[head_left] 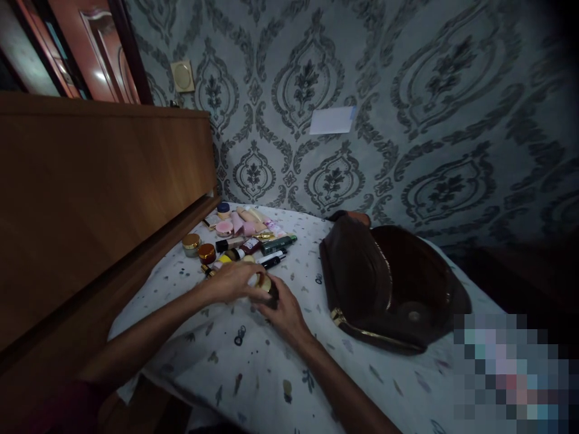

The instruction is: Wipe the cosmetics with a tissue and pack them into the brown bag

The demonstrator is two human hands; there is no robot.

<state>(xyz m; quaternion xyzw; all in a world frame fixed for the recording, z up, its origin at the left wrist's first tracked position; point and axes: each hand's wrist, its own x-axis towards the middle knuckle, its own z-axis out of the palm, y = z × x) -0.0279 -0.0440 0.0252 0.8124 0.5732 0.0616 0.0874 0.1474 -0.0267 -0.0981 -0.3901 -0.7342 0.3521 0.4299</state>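
Container, small, round, gold-and-dark (264, 282), near centre of frame, partly hidden by fingers, held above white cloth with scattered printed motifs (262, 361). Left hand (231, 281): fingers and thumb closed about container. Right hand (286, 306): gripping it from right side. Just beyond hands, left of centre: amber jar with gold rim (207, 254), gold-lidded pale jar (192, 246), round pink compact (224, 229), dark green tube (277, 245). Right of frame: dark-brown bag with gold zip (353, 259), gaping, lying on cloth. Left: brown wooden panel (104, 175). Upper centre: white rectangular card (332, 120) against grey patterned wall (389, 54).
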